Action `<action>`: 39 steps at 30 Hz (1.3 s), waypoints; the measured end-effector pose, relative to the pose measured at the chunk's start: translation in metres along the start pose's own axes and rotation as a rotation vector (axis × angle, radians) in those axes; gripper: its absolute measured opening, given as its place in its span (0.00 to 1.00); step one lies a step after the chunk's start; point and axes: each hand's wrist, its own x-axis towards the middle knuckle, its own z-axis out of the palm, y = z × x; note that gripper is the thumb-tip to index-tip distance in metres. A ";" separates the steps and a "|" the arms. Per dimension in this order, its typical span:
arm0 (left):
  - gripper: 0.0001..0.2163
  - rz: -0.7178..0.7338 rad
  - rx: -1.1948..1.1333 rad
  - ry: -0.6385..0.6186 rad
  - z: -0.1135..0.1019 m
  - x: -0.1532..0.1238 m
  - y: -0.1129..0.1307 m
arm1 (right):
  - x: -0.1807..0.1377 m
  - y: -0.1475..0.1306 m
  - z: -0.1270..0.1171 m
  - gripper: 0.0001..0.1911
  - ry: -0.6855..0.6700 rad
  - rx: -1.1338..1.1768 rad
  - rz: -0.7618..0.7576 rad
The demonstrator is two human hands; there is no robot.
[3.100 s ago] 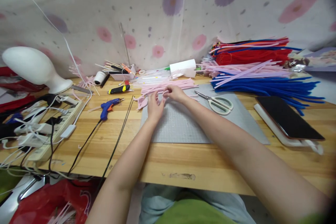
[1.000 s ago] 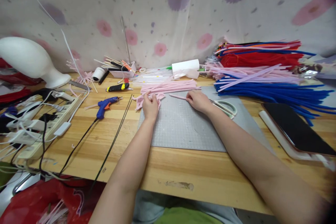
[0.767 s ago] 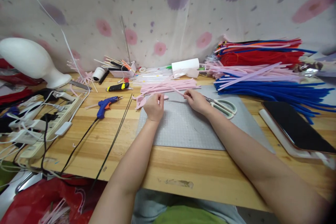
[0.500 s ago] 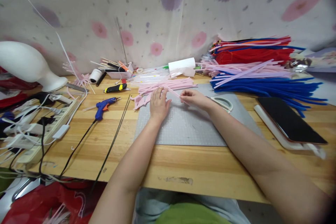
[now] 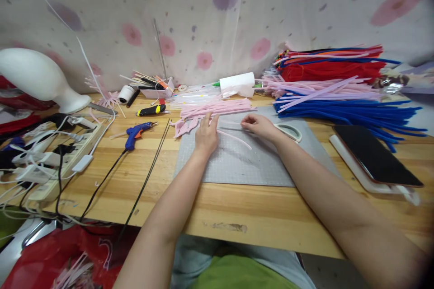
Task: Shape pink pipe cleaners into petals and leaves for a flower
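Note:
My left hand (image 5: 206, 136) is over the left part of a grey cutting mat (image 5: 244, 167), its fingers closed on a pink pipe cleaner (image 5: 235, 138) whose loose end curves out to the right. A faint, blurred pale strip (image 5: 231, 123) runs from there to the pinched fingertips of my right hand (image 5: 256, 125); it looks like another length of pipe cleaner. Just left of my left hand lies a shaped pink pipe-cleaner piece (image 5: 183, 127). Behind both hands is a bundle of pink pipe cleaners (image 5: 220, 107). White-handled scissors (image 5: 290, 132) rest beside my right wrist.
A blue glue gun (image 5: 137, 134), a yellow-black utility knife (image 5: 151, 110) and a power strip (image 5: 73, 156) are on the left. Blue pipe cleaners (image 5: 342, 112) and red ones (image 5: 328, 71) are piled at the back right, behind a phone (image 5: 376, 153).
My right hand has moved slightly right, away from my left. A pink pipe cleaner's loose end now curves out below the hands over the mat. The view has shifted a little.

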 end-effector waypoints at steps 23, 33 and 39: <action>0.08 -0.581 -0.879 -0.209 -0.002 0.000 0.008 | -0.004 -0.028 0.024 0.15 0.021 0.732 0.133; 0.09 -0.812 -1.294 -0.366 -0.009 0.000 0.016 | -0.010 -0.035 0.038 0.16 -0.205 0.579 0.055; 0.09 -0.789 -1.269 -0.398 -0.006 -0.001 0.017 | -0.009 -0.034 0.041 0.16 -0.130 0.605 0.050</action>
